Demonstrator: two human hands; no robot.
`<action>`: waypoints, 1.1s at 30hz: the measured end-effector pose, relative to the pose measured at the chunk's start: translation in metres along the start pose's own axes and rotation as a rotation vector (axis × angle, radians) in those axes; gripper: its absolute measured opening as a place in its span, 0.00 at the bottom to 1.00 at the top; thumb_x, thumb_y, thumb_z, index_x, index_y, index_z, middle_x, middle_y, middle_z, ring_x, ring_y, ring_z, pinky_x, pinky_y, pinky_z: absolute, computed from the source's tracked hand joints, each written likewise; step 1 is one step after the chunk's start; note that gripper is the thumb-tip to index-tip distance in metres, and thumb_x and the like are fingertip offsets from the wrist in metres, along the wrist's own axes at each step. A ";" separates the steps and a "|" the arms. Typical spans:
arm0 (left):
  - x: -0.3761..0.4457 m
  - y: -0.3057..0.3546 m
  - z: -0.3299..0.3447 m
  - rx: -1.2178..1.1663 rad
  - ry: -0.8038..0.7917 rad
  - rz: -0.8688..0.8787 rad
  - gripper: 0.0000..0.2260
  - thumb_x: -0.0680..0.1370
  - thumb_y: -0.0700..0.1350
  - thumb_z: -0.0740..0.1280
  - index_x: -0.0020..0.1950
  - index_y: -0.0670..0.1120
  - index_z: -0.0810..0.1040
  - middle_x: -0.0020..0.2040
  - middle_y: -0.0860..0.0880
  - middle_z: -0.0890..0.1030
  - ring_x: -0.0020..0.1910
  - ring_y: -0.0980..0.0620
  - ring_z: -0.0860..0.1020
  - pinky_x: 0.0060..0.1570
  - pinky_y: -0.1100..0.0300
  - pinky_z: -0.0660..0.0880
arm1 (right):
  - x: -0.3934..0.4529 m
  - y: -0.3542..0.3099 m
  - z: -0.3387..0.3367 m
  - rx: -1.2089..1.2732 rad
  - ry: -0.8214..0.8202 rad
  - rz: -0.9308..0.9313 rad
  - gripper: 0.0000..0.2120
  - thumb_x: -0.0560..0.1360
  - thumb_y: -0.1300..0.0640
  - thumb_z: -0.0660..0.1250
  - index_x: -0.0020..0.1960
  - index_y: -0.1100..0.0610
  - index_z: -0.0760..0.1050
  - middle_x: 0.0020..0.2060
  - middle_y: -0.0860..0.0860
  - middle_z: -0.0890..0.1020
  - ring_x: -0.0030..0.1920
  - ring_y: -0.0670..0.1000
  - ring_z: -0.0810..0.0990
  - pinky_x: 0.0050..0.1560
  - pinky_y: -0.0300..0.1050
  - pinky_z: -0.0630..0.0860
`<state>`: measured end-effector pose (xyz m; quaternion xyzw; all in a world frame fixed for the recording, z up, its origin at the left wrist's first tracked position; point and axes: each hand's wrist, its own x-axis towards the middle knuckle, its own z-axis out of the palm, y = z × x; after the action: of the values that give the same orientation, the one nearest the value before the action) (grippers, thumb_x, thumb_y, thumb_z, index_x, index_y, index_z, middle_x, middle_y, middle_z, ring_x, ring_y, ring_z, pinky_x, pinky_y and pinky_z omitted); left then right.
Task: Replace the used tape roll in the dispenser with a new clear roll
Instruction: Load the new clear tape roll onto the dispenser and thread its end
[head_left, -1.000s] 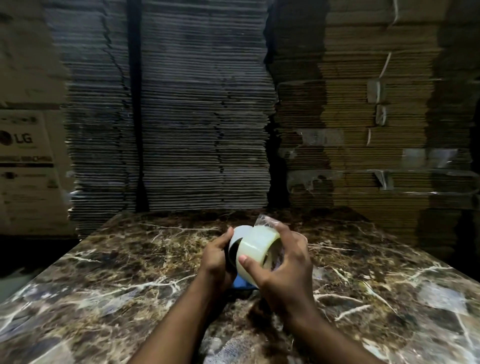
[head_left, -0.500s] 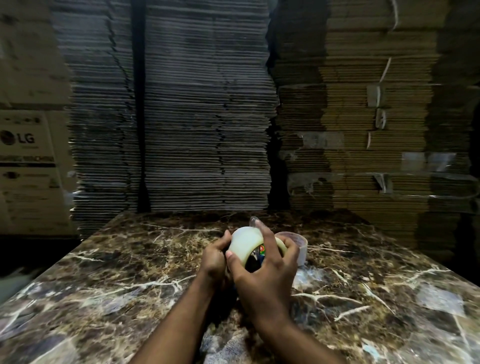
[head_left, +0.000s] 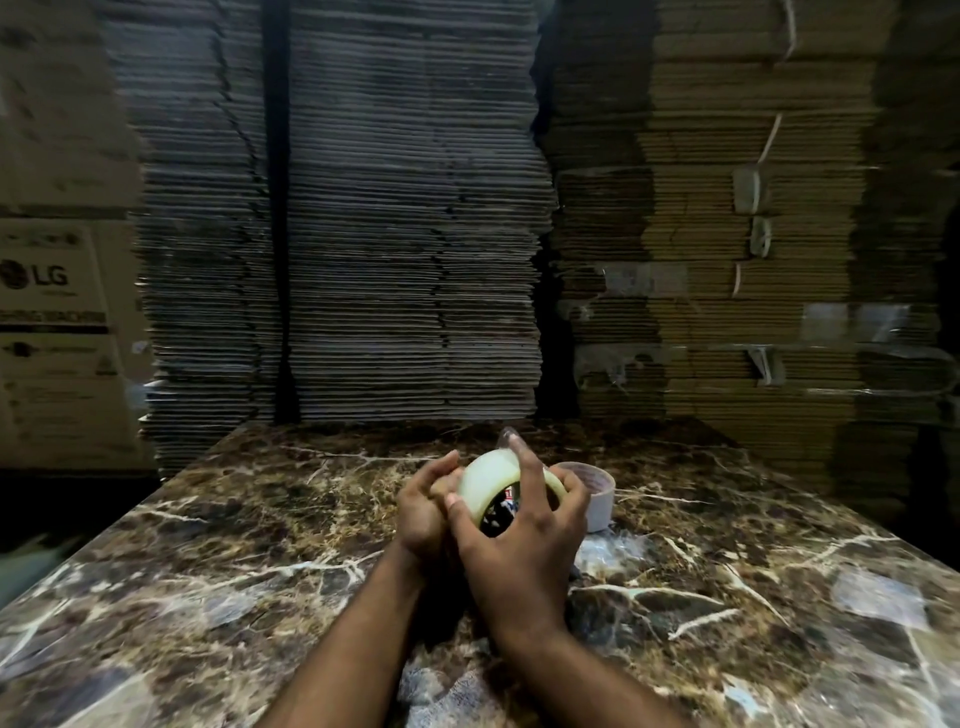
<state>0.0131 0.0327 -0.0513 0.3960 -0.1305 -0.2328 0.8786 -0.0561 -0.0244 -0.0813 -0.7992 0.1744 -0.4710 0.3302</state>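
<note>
A pale clear tape roll (head_left: 485, 480) is held above the marble table, its open core facing me. My right hand (head_left: 524, 545) wraps over it, thumb on the near rim, index finger reaching across the top to a loose clear tape end (head_left: 506, 436). My left hand (head_left: 426, 506) presses against the roll's left side. Dark dispenser parts with a bit of colour show through the core (head_left: 501, 512); the rest of the dispenser is hidden by my hands. A used, nearly bare roll core (head_left: 597, 491) stands on the table just right of my hands.
The brown marble table (head_left: 218, 571) spreads out on all sides. Tall stacks of flattened cardboard (head_left: 405, 234) rise right behind its far edge. A printed carton (head_left: 47, 312) stands at the left. A clear film scrap (head_left: 613, 551) lies beside my right wrist.
The roll has turned from showing its outer band to showing its open core. My right hand has shifted over the top. The blue part seen below is now hidden, and the used core is uncovered.
</note>
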 end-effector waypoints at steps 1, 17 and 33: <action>0.001 -0.001 -0.001 0.009 0.019 -0.003 0.18 0.73 0.47 0.61 0.31 0.38 0.82 0.30 0.40 0.79 0.27 0.45 0.80 0.26 0.63 0.77 | 0.000 0.000 0.001 -0.007 -0.004 0.005 0.39 0.62 0.33 0.69 0.70 0.32 0.59 0.66 0.53 0.62 0.64 0.53 0.66 0.58 0.51 0.78; -0.001 -0.003 0.000 0.116 -0.076 -0.022 0.11 0.72 0.40 0.62 0.48 0.35 0.79 0.33 0.39 0.84 0.30 0.44 0.84 0.32 0.57 0.81 | 0.016 0.007 0.010 0.073 0.033 0.082 0.38 0.62 0.42 0.74 0.69 0.32 0.63 0.63 0.50 0.63 0.61 0.52 0.66 0.63 0.52 0.73; 0.005 -0.006 -0.006 0.075 0.211 0.165 0.35 0.57 0.48 0.76 0.57 0.29 0.76 0.52 0.30 0.77 0.46 0.37 0.77 0.50 0.48 0.74 | 0.060 0.028 -0.029 0.293 -0.105 -0.093 0.19 0.72 0.50 0.60 0.53 0.57 0.85 0.52 0.50 0.74 0.54 0.45 0.76 0.53 0.26 0.69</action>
<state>0.0179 0.0304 -0.0597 0.4389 -0.0784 -0.1117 0.8881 -0.0500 -0.0907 -0.0528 -0.7731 0.0495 -0.4639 0.4298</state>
